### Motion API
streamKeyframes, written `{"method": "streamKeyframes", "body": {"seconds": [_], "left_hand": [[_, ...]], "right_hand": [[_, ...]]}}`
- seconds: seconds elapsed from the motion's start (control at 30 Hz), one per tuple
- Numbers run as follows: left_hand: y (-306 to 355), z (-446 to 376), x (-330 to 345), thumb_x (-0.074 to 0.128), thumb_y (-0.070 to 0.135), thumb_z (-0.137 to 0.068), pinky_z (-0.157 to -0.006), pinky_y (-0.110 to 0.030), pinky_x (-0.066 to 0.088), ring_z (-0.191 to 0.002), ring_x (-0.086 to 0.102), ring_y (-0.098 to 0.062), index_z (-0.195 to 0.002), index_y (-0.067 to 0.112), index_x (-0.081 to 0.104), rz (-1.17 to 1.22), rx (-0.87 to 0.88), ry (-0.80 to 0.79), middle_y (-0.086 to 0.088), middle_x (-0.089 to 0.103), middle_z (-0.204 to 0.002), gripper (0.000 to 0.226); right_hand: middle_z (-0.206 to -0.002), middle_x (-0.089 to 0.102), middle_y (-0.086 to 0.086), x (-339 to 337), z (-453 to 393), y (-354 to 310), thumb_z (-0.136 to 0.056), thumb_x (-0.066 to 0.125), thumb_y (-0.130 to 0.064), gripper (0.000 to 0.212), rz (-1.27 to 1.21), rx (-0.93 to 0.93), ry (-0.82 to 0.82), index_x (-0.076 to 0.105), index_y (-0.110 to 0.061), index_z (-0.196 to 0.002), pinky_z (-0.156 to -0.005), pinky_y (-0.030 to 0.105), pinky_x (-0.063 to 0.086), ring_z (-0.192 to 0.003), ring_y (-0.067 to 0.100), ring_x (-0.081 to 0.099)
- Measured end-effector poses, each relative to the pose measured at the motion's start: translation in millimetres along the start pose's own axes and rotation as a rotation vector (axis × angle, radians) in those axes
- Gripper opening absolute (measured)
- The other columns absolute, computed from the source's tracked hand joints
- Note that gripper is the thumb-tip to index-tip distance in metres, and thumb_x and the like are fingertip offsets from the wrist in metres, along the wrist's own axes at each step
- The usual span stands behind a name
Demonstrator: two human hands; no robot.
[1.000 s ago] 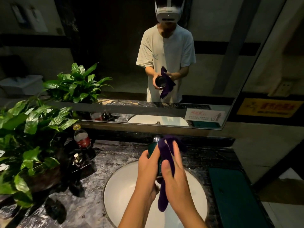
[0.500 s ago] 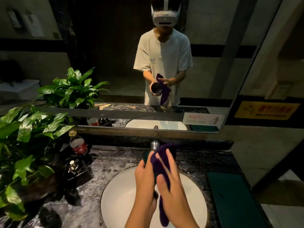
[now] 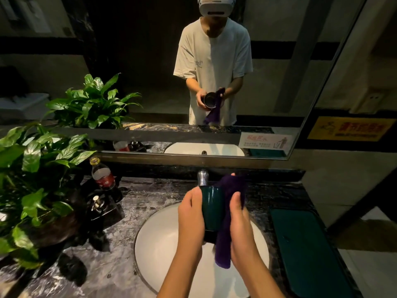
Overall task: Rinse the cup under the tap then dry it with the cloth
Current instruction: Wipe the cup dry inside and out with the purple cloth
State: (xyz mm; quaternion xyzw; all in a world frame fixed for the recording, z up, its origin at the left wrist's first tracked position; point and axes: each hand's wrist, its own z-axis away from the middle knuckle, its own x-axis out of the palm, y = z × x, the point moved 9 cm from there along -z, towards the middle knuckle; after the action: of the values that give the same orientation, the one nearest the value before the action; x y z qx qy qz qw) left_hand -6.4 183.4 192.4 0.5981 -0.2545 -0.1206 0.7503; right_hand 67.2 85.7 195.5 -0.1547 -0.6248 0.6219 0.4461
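A dark green cup (image 3: pixel 211 208) is held on its side over the white basin (image 3: pixel 156 244), mouth pointing away toward the mirror. My left hand (image 3: pixel 191 214) grips the cup's left side. My right hand (image 3: pixel 239 229) presses a purple cloth (image 3: pixel 227 211) against the cup's right side; the cloth drapes over the rim and hangs down past the cup's base. The chrome tap (image 3: pixel 203 177) stands just behind the cup, with no water visible. The mirror shows the cup's open mouth and the cloth beside it.
A leafy potted plant (image 3: pixel 36 181) fills the left of the dark marble counter (image 3: pixel 120 265). A cola bottle (image 3: pixel 103 177) and a soap pump (image 3: pixel 96 203) stand beside it. A dark green mat (image 3: pixel 305 250) lies right of the basin. The mirror's ledge runs behind the tap.
My right hand has slid the cloth from over the cup's top to its right side, uncovering the green wall. Both hands sit lower in the view.
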Motion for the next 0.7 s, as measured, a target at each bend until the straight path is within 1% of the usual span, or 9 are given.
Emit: {"method": "streamKeyframes", "body": {"seconds": [0.1, 0.17, 0.2, 0.27, 0.37, 0.43, 0.53, 0.63, 0.7], "left_hand": [[-13.9, 5.4, 5.0, 0.046, 0.056, -0.084, -0.050, -0.026, 0.053, -0.059, 0.067, -0.013, -0.075, 0.019, 0.070, 0.066, -0.119, -0.033, -0.001, 0.071, -0.072, 0.045], [-20.8, 7.0, 8.4, 0.046, 0.064, -0.088, -0.071, -0.035, 0.062, -0.085, 0.078, -0.019, -0.091, 0.028, 0.080, 0.099, -0.117, -0.107, -0.003, 0.082, -0.095, 0.050], [-21.1, 8.9, 7.8, 0.051, 0.064, -0.090, -0.076, -0.037, 0.063, -0.096, 0.078, -0.021, -0.101, 0.032, 0.080, 0.110, -0.102, -0.137, -0.004, 0.082, -0.104, 0.045], [-21.0, 13.5, 8.1, 0.066, 0.065, -0.086, -0.073, -0.033, 0.062, -0.102, 0.077, -0.022, -0.113, 0.031, 0.078, 0.119, -0.094, -0.179, -0.007, 0.080, -0.112, 0.046], [-27.9, 17.8, 9.8, 0.077, 0.073, -0.070, -0.069, -0.028, 0.061, -0.099, 0.078, -0.023, -0.113, 0.024, 0.078, 0.143, -0.152, -0.165, -0.011, 0.080, -0.110, 0.066], [-28.9, 19.8, 9.2, 0.072, 0.072, -0.077, -0.072, -0.037, 0.064, -0.100, 0.077, -0.029, -0.110, 0.021, 0.079, 0.137, -0.195, -0.116, -0.014, 0.080, -0.109, 0.062], [-34.8, 15.8, 0.1, 0.052, 0.065, -0.095, -0.089, -0.051, 0.062, -0.106, 0.074, -0.036, -0.099, 0.035, 0.080, 0.113, -0.242, -0.007, -0.018, 0.076, -0.116, 0.042], [-37.6, 17.8, 3.5, 0.048, 0.069, -0.091, -0.072, -0.036, 0.064, -0.098, 0.078, -0.024, -0.089, 0.053, 0.079, 0.232, -0.250, -0.059, -0.005, 0.080, -0.108, 0.034], [-52.5, 17.5, -4.4, 0.053, 0.063, -0.087, -0.071, -0.035, 0.064, -0.093, 0.079, -0.024, -0.097, 0.041, 0.082, 0.347, -0.326, -0.008, -0.006, 0.082, -0.101, 0.038]], "right_hand": [[-0.156, 0.040, -0.020, 20.6, 15.4, -21.4, -0.086, 0.038, -0.077, 0.056, 0.458, -0.330, -0.106, 0.032, -0.066, -0.141, -0.101, 0.020, 0.045, -0.134, -0.001, 0.048], [-0.164, 0.013, -0.028, 30.0, 23.4, -27.8, -0.089, 0.030, -0.078, 0.048, 0.700, -0.486, -0.158, 0.027, -0.073, -0.137, -0.109, 0.026, 0.035, -0.144, -0.001, 0.031], [-0.164, 0.012, -0.028, 30.1, 23.2, -27.3, -0.090, 0.031, -0.076, 0.047, 0.710, -0.508, -0.178, 0.031, -0.072, -0.137, -0.111, 0.028, 0.034, -0.146, 0.001, 0.029], [-0.158, 0.037, -0.020, 23.6, 17.7, -25.2, -0.089, 0.041, -0.073, 0.047, 0.513, -0.393, -0.203, 0.042, -0.065, -0.136, -0.107, 0.026, 0.041, -0.138, 0.001, 0.044], [-0.113, 0.077, -0.001, 3.8, 1.6, -1.1, -0.075, 0.060, -0.076, 0.052, 0.094, -0.020, -0.102, 0.069, -0.042, -0.112, -0.080, 0.030, 0.060, -0.101, 0.013, 0.073], [-0.101, 0.079, 0.003, -0.3, -0.8, 9.0, -0.071, 0.073, -0.067, 0.044, 0.051, 0.066, -0.098, 0.073, -0.036, -0.103, -0.070, 0.030, 0.061, -0.094, 0.020, 0.076], [-0.107, 0.077, 0.001, -0.6, 0.5, 8.3, -0.072, 0.086, -0.032, 0.053, 0.150, -0.021, -0.160, 0.064, -0.030, -0.120, -0.069, 0.029, 0.061, -0.097, 0.020, 0.075], [-0.112, 0.076, 0.004, -8.3, 0.4, 12.0, -0.070, 0.086, -0.014, 0.062, 0.105, -0.012, -0.150, 0.061, -0.029, -0.126, -0.073, 0.034, 0.062, -0.100, 0.024, 0.074], [-0.113, 0.075, 0.016, -8.0, 3.2, 10.4, -0.071, 0.084, -0.013, 0.054, -0.075, 0.067, -0.171, 0.066, -0.016, -0.122, -0.074, 0.039, 0.061, -0.101, 0.033, 0.074]]}}
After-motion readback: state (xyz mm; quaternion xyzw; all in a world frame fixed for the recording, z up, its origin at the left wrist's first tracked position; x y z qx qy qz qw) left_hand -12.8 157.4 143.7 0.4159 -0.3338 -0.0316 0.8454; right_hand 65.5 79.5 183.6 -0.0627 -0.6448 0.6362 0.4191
